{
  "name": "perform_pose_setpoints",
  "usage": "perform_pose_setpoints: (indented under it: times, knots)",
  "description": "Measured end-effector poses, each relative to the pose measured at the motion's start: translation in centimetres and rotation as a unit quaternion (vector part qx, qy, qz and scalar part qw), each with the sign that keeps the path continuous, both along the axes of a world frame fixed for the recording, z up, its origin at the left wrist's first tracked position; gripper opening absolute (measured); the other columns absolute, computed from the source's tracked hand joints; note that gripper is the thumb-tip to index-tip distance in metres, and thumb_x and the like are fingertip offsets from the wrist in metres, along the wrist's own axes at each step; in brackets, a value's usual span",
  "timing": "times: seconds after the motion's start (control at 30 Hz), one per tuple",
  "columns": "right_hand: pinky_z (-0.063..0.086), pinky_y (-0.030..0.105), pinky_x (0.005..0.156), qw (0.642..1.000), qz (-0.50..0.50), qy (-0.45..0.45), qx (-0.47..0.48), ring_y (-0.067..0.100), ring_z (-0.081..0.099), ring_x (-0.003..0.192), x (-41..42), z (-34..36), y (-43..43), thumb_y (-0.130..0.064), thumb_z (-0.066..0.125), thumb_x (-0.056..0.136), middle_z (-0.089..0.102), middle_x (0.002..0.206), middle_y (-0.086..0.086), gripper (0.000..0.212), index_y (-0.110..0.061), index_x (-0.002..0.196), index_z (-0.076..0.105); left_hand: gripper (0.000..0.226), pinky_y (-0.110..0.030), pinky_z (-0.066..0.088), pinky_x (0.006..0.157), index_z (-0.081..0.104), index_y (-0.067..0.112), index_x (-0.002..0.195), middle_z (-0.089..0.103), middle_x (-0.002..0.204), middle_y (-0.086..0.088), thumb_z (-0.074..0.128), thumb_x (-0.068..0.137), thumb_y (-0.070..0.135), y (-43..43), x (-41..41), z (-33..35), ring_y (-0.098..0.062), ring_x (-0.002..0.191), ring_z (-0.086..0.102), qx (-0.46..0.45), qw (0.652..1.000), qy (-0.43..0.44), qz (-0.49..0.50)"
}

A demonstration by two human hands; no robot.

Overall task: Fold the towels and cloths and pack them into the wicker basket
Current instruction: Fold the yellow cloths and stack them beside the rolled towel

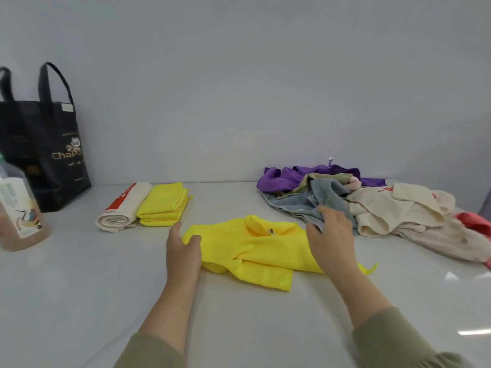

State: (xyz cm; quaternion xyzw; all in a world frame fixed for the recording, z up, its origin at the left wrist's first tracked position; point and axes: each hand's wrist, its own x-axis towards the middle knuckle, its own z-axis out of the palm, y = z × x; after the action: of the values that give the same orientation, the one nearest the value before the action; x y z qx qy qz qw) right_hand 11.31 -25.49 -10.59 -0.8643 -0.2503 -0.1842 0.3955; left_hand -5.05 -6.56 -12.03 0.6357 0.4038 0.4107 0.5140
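A crumpled yellow cloth [255, 251] lies on the white table in front of me. My left hand [183, 251] pinches its left edge between thumb and fingers. My right hand [330, 240] rests on the cloth's right side, fingers reaching to the blue towel [326, 200] behind it. Further left lie a folded yellow cloth stack [163, 204] and a rolled cream towel with a red stripe [123, 208]. No wicker basket is in view.
An unfolded pile at the right holds a purple cloth [287, 176], cream towels [398, 208] and a red cloth [475, 221]. A black tote bag [53, 155] and a plastic bottle [18, 211] stand at the left. The wall runs close behind the table [239, 328].
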Motion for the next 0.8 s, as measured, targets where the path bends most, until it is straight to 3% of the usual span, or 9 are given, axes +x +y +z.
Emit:
perform_pose_setpoints:
  times: [0.07, 0.17, 0.23, 0.3, 0.43, 0.47, 0.6, 0.7, 0.8]
  knots:
    - [0.036, 0.035, 0.096, 0.990, 0.043, 0.028, -0.130, 0.026, 0.042, 0.119, -0.1, -0.6, 0.1, -0.036, 0.055, 0.093, 0.051, 0.126, 0.008, 0.038, -0.014, 0.124, 0.056, 0.039, -0.036, 0.033, 0.108, 0.058, 0.011, 0.125, 0.054, 0.131, -0.007, 0.056, 0.086, 0.008, -0.7, 0.1, -0.2, -0.025, 0.127, 0.046, 0.142, 0.989, 0.021, -0.024]
    - [0.041, 0.034, 0.088, 0.928, 0.090, 0.072, -0.353, 0.023, 0.044, 0.115, -0.4, -1.1, 0.3, -0.047, 0.053, 0.091, 0.048, 0.119, 0.004, 0.038, -0.021, 0.118, 0.056, 0.048, -0.028, 0.028, 0.108, 0.073, 0.019, 0.101, 0.065, 0.115, 0.000, 0.049, 0.073, 0.050, -2.2, 0.7, -1.0, -0.023, 0.123, 0.047, 0.268, 0.946, 0.096, -0.156]
    - [0.043, 0.030, 0.075, 0.925, 0.104, 0.056, -0.361, 0.020, 0.051, 0.099, -0.7, -0.7, 0.4, -0.036, 0.055, 0.090, 0.053, 0.101, 0.002, 0.021, -0.019, 0.101, 0.060, 0.055, -0.032, 0.018, 0.113, 0.072, 0.030, 0.106, 0.058, 0.129, 0.011, 0.045, 0.072, 0.065, -2.9, 1.4, -1.6, -0.017, 0.137, 0.030, 0.344, 0.866, 0.261, -0.252]
    - [0.039, 0.025, 0.059, 0.927, 0.151, 0.089, -0.330, 0.014, 0.051, 0.071, -1.0, 0.2, -0.1, -0.028, 0.056, 0.089, 0.052, 0.073, -0.002, 0.022, -0.019, 0.069, 0.055, 0.036, -0.045, 0.008, 0.116, 0.070, 0.035, 0.106, 0.045, 0.141, 0.019, 0.052, 0.085, 0.059, -3.6, 1.7, -1.2, -0.011, 0.144, 0.013, 0.361, 0.806, 0.380, -0.276]
    - [0.048, 0.023, 0.054, 0.805, 0.362, 0.309, -0.354, 0.011, 0.053, 0.045, -2.1, 2.9, -2.2, -0.022, 0.050, 0.092, 0.066, 0.062, 0.001, 0.031, -0.014, 0.064, 0.060, 0.048, -0.057, 0.005, 0.113, 0.069, 0.024, 0.108, 0.048, 0.138, 0.019, 0.031, 0.099, 0.052, -2.4, 0.7, -0.4, -0.011, 0.144, 0.013, 0.360, 0.802, 0.458, -0.133]
    - [0.047, 0.023, 0.053, 0.808, 0.372, 0.311, -0.336, 0.012, 0.053, 0.045, -2.2, 3.0, -2.3, -0.022, 0.049, 0.094, 0.068, 0.065, 0.003, 0.029, -0.012, 0.070, 0.062, 0.048, -0.059, 0.007, 0.113, 0.068, 0.022, 0.109, 0.049, 0.137, 0.017, 0.030, 0.099, 0.050, -2.0, 0.4, -0.2, -0.013, 0.144, 0.014, 0.350, 0.806, 0.469, -0.090]
    - [0.041, 0.022, 0.058, 0.957, 0.178, 0.114, -0.199, 0.009, 0.056, 0.070, -1.3, 1.7, -0.4, -0.029, 0.060, 0.090, 0.061, 0.083, -0.006, 0.017, -0.022, 0.104, 0.059, 0.039, -0.055, 0.012, 0.114, 0.062, 0.027, 0.118, 0.033, 0.151, 0.008, 0.037, 0.097, 0.049, -2.3, 0.3, -0.2, -0.018, 0.146, 0.008, 0.349, 0.816, 0.456, -0.069]
    - [0.041, 0.027, 0.069, 0.944, 0.135, 0.078, -0.292, 0.017, 0.056, 0.096, -0.8, -0.7, 1.1, -0.027, 0.057, 0.086, 0.058, 0.106, -0.004, 0.040, -0.033, 0.124, 0.050, 0.052, -0.054, 0.008, 0.115, 0.034, 0.034, 0.143, 0.008, 0.160, 0.004, 0.036, 0.096, 0.055, -2.8, 0.8, -1.0, -0.023, 0.147, -0.005, 0.335, 0.794, 0.483, -0.154]
    - [0.044, 0.027, 0.065, 0.964, 0.072, 0.076, -0.245, 0.019, 0.056, 0.083, -0.1, -1.3, 1.6, -0.019, 0.050, 0.088, 0.064, 0.098, 0.000, 0.022, -0.024, 0.102, 0.066, 0.063, -0.055, 0.006, 0.116, 0.015, 0.037, 0.151, -0.004, 0.161, 0.004, 0.034, 0.095, 0.060, -2.5, 0.8, -1.6, -0.025, 0.147, -0.012, 0.306, 0.780, 0.508, -0.201]
